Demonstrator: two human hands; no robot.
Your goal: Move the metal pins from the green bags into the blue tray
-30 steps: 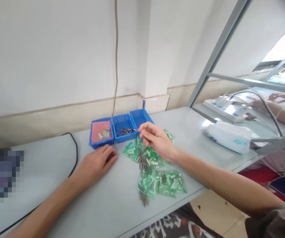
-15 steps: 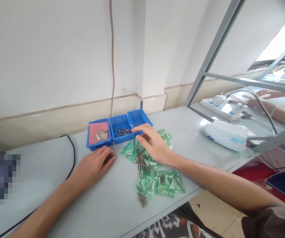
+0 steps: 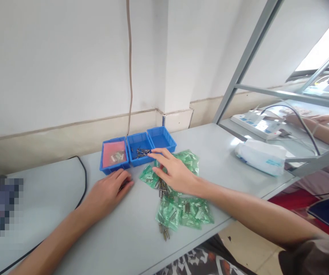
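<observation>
My left hand rests on the table, fingers curled around small dark metal pieces that show between thumb and forefinger. Just beyond it stands a blue bin with a pink sheet and a clear bag of small parts. My right hand hovers palm down over green plastic bags, its fingers apart and nothing visible in them. Its fingertips reach the front corner of the middle blue bin, which has loose metal pins in it. Below that hand lie more metal pins among the bags.
A third blue bin stands at the right of the row. Loose pins lie near the table's front edge. A white soft pack sits by the grey metal frame. A black cable crosses the left side. Another person's arm shows beyond.
A small metal pin at my right fingertips is no longer visible there. That hand has dropped slightly, and its fingers have spread. My left hand has stayed in place.
</observation>
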